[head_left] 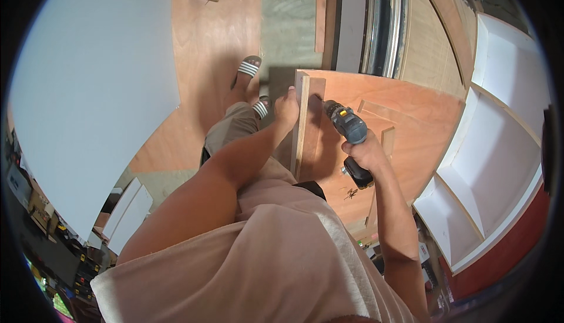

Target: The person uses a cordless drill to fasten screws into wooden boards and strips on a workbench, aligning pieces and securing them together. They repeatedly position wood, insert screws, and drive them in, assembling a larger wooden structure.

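While the dark drill [348,124] sits just right of the frame's centre, nosing toward a plywood board [303,126], the right hand [365,150] has its grip wrapped round it, forearm [396,217] rising from lower right; the left hand [286,110] meets the board's left side, how tightly I can't tell.

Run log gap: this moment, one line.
left hand: at board | right hand: gripping drill, nose toward board | small dark pieces: on plywood
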A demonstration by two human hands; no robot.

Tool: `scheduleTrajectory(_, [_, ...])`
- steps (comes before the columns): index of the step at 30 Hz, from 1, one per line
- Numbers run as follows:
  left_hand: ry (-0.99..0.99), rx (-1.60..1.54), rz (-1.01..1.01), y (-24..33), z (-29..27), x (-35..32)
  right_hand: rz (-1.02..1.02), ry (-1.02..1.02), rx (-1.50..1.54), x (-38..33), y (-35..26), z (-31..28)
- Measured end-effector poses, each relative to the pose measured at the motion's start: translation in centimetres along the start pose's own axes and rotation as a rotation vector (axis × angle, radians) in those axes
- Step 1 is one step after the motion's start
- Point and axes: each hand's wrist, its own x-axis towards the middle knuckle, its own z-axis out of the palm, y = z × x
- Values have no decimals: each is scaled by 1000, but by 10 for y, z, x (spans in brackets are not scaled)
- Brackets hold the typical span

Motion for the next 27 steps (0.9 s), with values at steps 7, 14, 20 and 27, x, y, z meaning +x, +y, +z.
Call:
scheduleTrajectory(7, [-150, -424, -200, -14, -6, 18, 19, 49, 109, 10, 21, 15])
scheduleTrajectory(14, [-560, -781, -454, -24, -15, 42, 99, 58, 18, 4, 2, 13])
scheduleTrajectory(20, [-802, -709, -575, -19, -28, 51, 96, 55, -12, 8, 10, 12])
scheduleTrajectory(27, [-810, -681, -570, -32, -24, 67, 94, 54, 3, 2, -13, 6])
